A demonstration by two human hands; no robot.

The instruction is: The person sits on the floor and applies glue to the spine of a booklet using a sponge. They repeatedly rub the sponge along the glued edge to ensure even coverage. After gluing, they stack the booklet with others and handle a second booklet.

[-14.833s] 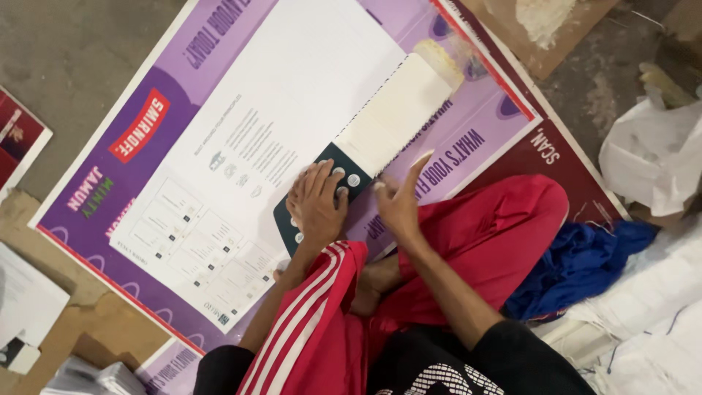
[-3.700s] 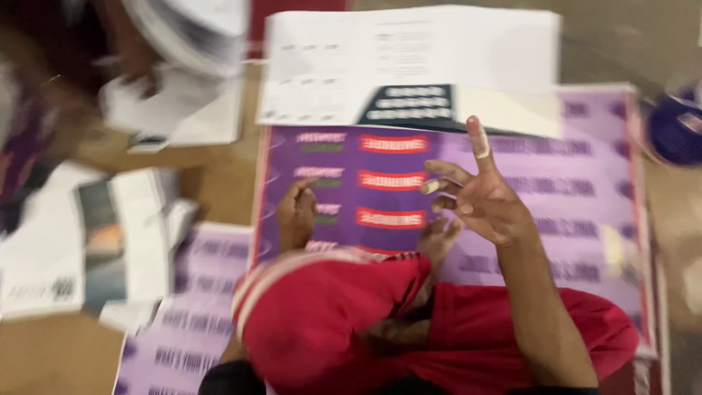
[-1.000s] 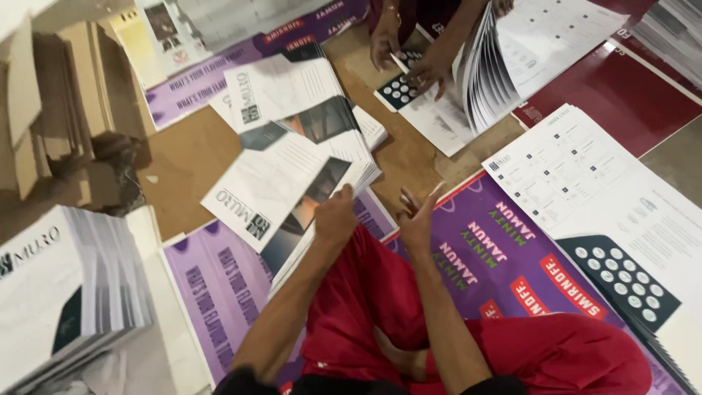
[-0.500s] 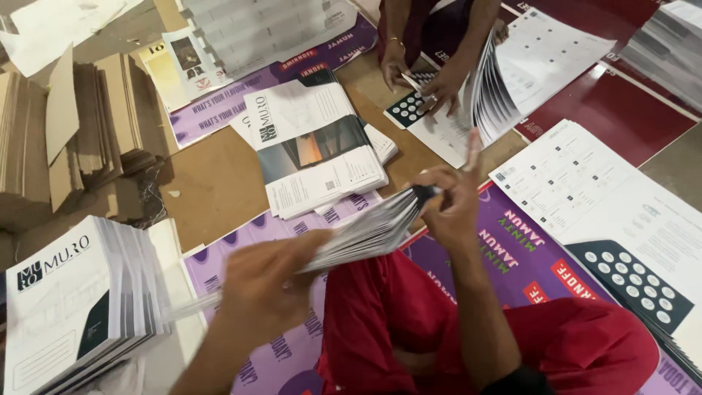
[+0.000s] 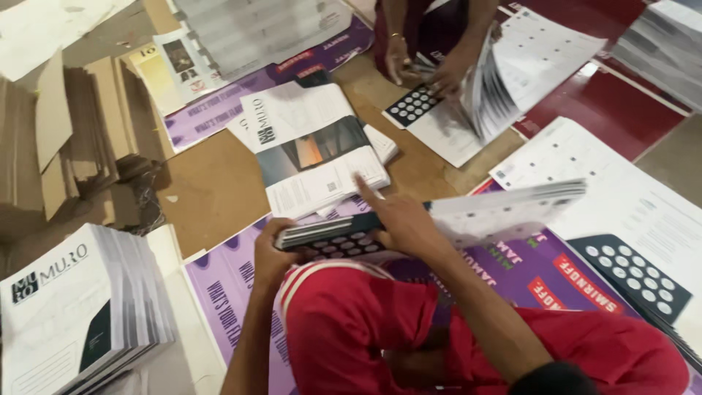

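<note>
Above the purple poster (image 5: 227,292), a stack of printed sheets (image 5: 439,219) is held level. Left hand (image 5: 274,256) grips its dark near end, fingers curled under. Right hand (image 5: 398,219) presses on top, fingers spread. Brochure (image 5: 314,157) just beyond.

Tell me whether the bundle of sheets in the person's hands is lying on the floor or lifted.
Lifted. The left hand grips the sheet bundle at one end, the right hand rests on top, and its far end hangs above the purple poster.
</note>
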